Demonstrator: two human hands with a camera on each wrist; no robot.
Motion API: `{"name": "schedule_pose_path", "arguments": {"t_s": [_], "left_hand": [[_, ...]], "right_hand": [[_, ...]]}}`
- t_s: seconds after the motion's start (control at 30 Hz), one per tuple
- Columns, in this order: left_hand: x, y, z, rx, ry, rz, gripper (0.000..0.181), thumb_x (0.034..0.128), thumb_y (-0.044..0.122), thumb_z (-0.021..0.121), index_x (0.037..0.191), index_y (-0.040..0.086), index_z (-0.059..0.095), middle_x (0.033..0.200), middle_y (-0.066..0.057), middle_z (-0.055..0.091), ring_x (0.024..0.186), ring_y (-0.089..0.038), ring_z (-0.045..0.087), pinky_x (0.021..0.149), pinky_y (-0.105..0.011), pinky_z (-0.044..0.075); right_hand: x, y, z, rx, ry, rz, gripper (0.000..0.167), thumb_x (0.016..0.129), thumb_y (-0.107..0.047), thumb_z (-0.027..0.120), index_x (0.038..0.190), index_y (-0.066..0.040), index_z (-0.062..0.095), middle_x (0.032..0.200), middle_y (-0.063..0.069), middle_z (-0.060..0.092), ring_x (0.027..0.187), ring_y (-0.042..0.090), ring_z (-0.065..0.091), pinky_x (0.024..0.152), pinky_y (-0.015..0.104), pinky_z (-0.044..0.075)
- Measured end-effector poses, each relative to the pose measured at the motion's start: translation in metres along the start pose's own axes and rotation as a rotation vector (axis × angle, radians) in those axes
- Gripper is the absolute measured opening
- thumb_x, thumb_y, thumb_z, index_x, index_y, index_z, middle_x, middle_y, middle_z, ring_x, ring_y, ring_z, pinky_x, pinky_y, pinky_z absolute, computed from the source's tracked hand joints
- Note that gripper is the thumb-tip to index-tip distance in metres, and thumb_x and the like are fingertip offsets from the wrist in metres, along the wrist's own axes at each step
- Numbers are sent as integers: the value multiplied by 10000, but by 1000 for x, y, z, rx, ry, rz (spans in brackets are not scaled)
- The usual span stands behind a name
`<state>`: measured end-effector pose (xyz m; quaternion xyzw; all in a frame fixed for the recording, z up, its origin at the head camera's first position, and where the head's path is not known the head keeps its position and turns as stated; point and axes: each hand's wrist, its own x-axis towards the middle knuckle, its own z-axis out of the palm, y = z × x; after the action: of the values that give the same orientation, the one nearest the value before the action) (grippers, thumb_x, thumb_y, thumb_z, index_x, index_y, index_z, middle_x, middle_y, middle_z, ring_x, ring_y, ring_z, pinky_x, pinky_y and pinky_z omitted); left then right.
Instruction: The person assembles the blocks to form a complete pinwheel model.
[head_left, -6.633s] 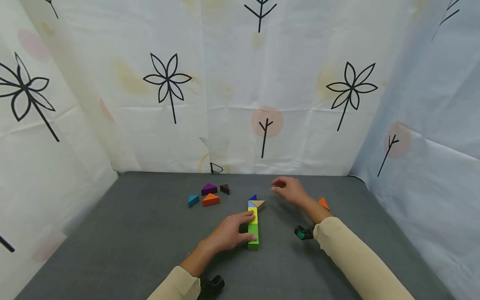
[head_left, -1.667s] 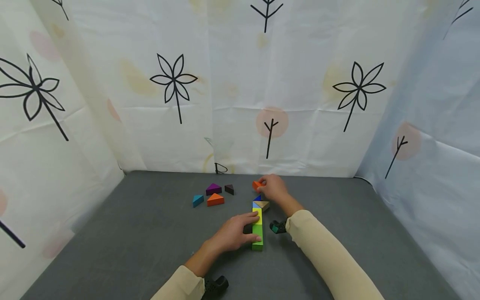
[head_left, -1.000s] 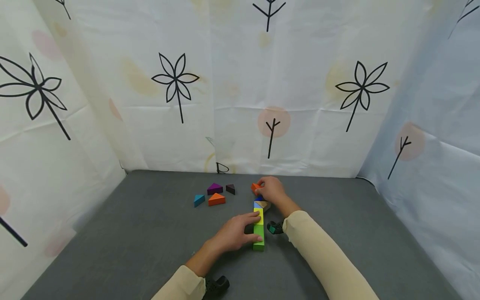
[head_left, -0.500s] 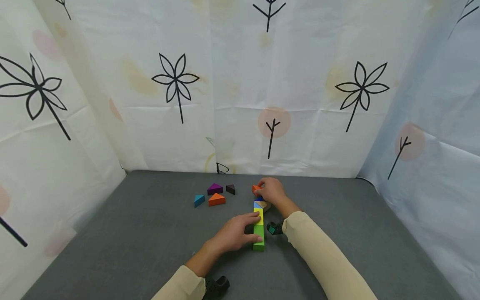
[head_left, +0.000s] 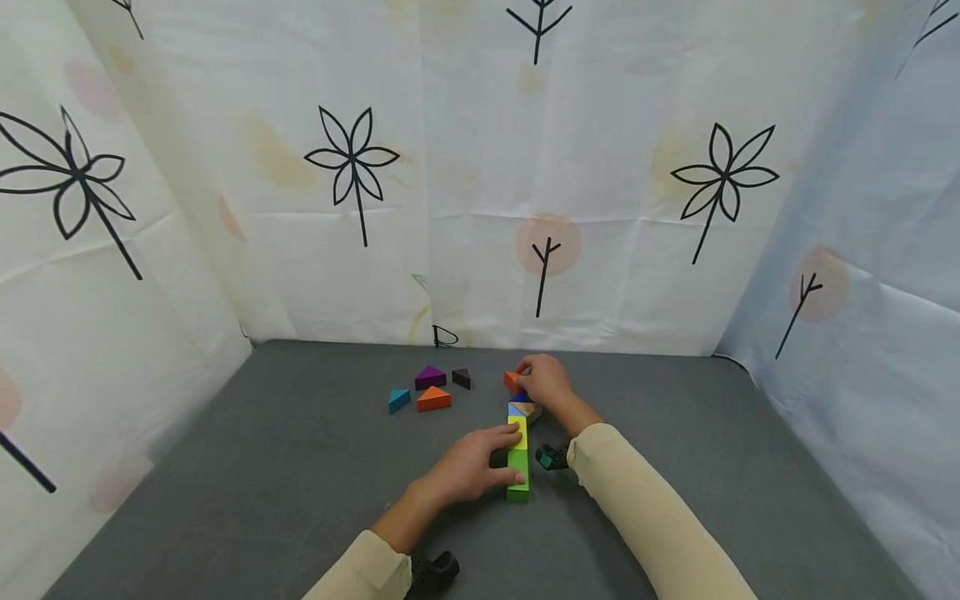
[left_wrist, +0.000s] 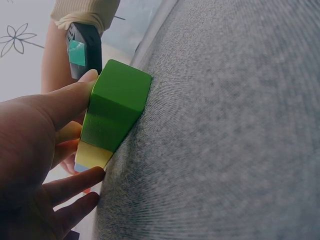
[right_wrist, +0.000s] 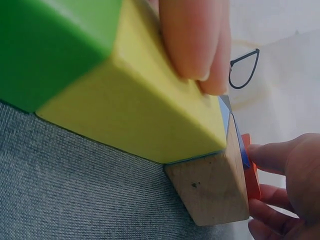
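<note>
A row of wooden blocks runs away from me: a green block (head_left: pixel 517 492), a yellow block (right_wrist: pixel 135 115), a light blue triangle (head_left: pixel 514 410), a natural-wood triangle (right_wrist: pixel 212 192) and a dark blue triangle (head_left: pixel 517 398). My left hand (head_left: pixel 461 467) rests on the row from the left, thumb on the green block and fingertips on the yellow one. At the far end, my right hand (head_left: pixel 545 380) pinches an orange triangular block (head_left: pixel 511 380) against or close to the dark blue triangle. The right wrist view shows the thumb and fingers at the orange block (right_wrist: pixel 253 184).
Left of the row lie loose triangular blocks: purple (head_left: pixel 430 379), dark brown (head_left: pixel 461 379), teal (head_left: pixel 399 401) and another orange one (head_left: pixel 433 400). They stand on a grey cloth-covered table (head_left: pixel 300 467), with printed white curtains (head_left: pixel 465 183) behind and at both sides.
My right hand, earlier holding nothing, has taken the orange triangular block from the right side and brought it to the row's far end. The left hand stays on the row.
</note>
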<state>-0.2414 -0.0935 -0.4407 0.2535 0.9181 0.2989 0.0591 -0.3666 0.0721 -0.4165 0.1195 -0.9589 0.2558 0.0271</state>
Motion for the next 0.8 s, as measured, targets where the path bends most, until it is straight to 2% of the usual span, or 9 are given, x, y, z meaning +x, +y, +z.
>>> {"name": "schedule_pose_path", "arguments": {"t_s": [0.3,0.63,0.8], "left_hand": [[-1,0,0,0,3,11,637,882,482,680,1420,175,529,1490,63,429,1360,-184,396,1083,-464,337],[-1,1,-1,-9,-2,9,637,881,482,680,1419,175,531,1492,60,427,1360,-193,398,1078,-463,344],[-1,1,-2,2,-2,14,639,882,481,680,1422,175,527,1496,59,422,1360,-193,398,1076,-460,348]], "right_hand": [[1,3,0,57,-14,-35,163,932,-131,667,1071,-60,715,1071,120,663,954,281,625,790,403,537],[1,9,-1,136,-33,-71,118,940,-87,636,1010,-60,728,1041,117,674,925,287,633,764,395,537],[0,15,0,230,-52,-65,197,943,-88,637,1120,-16,684,1121,147,652,1020,318,613,835,428,518]]}}
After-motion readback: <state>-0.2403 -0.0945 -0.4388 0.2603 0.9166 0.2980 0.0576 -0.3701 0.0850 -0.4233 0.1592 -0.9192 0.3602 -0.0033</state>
